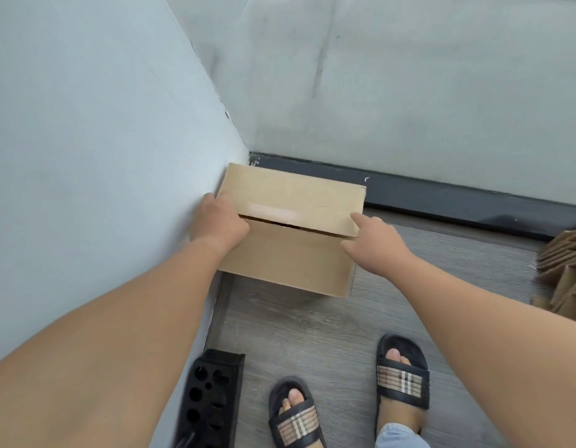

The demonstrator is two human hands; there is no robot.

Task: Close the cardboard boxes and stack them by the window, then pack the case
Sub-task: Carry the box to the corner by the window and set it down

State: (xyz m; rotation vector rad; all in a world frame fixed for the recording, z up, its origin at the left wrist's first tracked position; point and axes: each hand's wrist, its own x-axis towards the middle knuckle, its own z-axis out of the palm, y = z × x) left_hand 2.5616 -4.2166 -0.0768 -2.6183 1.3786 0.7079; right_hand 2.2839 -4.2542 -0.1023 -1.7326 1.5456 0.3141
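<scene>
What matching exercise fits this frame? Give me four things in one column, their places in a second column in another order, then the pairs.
Things:
1. cardboard box
2. left hand
3. black tray with round holes
4. stack of flat cardboard

Places:
A. right edge of view
B. bottom of view, beside the wall
C. in the corner, under both hands
D. on the box's left end, against the wall

Pairs: 1-C, 2-D, 3-B, 4-A
</scene>
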